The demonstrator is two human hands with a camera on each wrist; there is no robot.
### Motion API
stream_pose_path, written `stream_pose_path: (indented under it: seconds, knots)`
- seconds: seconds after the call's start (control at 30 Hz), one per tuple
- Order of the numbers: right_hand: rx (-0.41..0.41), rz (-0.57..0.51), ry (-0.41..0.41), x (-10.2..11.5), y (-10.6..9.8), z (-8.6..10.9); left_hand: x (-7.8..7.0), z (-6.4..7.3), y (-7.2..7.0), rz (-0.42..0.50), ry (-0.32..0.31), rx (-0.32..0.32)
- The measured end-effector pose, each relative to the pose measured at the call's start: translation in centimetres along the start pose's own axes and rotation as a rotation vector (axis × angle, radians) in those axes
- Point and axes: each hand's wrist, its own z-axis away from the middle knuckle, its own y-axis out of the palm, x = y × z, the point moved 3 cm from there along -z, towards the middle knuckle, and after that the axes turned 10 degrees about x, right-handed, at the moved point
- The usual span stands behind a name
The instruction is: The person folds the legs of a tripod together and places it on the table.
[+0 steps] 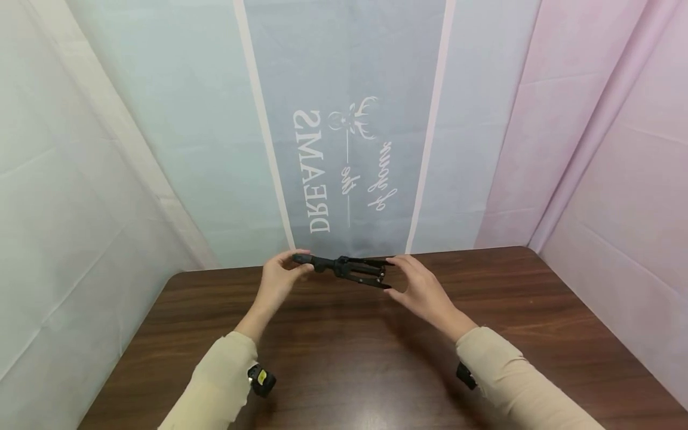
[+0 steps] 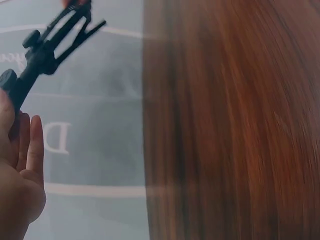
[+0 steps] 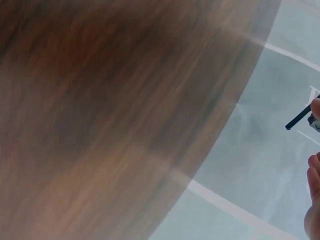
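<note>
A small black tripod (image 1: 338, 267) is held lengthwise above the far edge of the table, its legs partly spread toward the right. My left hand (image 1: 279, 278) grips its narrow end between thumb and fingers. At the other end, thumb and fingers of my right hand (image 1: 424, 292) hold the tips of two legs from either side. The left wrist view shows the tripod (image 2: 47, 55) slanting up from the left hand (image 2: 20, 165), with a round knob on its side. Only one leg (image 3: 298, 117) and part of the right hand (image 3: 315, 200) appear in the right wrist view.
A dark wooden table (image 1: 344, 358) stretches below both arms. Behind it hangs a pale cloth backdrop (image 1: 376, 60) with mirrored lettering, and light cloth walls (image 1: 64, 209) rise at both sides. Small black devices (image 1: 261, 380) sit at both wrists.
</note>
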Motion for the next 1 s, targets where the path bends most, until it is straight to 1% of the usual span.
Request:
stream_pose_path:
  seconds: [0.13, 0.17, 0.23, 0.33, 0.47, 0.63, 0.73, 0.83, 1.0]
  knots:
    - [0.059, 0.022, -0.011, -0.4, -0.2, -0.1, 1.0, -0.3, -0.6, -0.218, -0.023, 0.046]
    - [0.080, 0.030, -0.008, -0.5, -0.1, -0.1, 1.3, -0.4, -0.6, -0.259, -0.026, 0.059]
    - [0.122, 0.046, -0.001, -0.7, 0.0, -0.1, 1.9, -0.5, -0.7, -0.311, -0.024, 0.100]
    - [0.171, 0.075, 0.006, -1.1, 0.5, -0.1, 2.8, -0.6, -0.6, -0.360, -0.027, 0.148]
    - [0.201, 0.114, 0.000, -1.8, 1.3, 0.0, 3.9, -0.7, -0.4, -0.408, -0.034, 0.195]
    - [0.231, 0.139, -0.013, -2.5, 2.2, 0.1, 5.1, -1.0, 0.1, -0.447, -0.069, 0.252]
    - [0.262, 0.148, -0.019, -2.8, 2.7, 0.2, 5.7, -1.0, 0.4, -0.494, -0.084, 0.285]
    - [0.286, 0.169, -0.039, -3.0, 3.2, 0.3, 6.2, -1.0, 0.5, -0.560, -0.093, 0.309]
    - [0.282, 0.190, -0.091, -3.2, 3.6, 0.3, 7.0, -0.9, 0.5, -0.634, -0.104, 0.336]
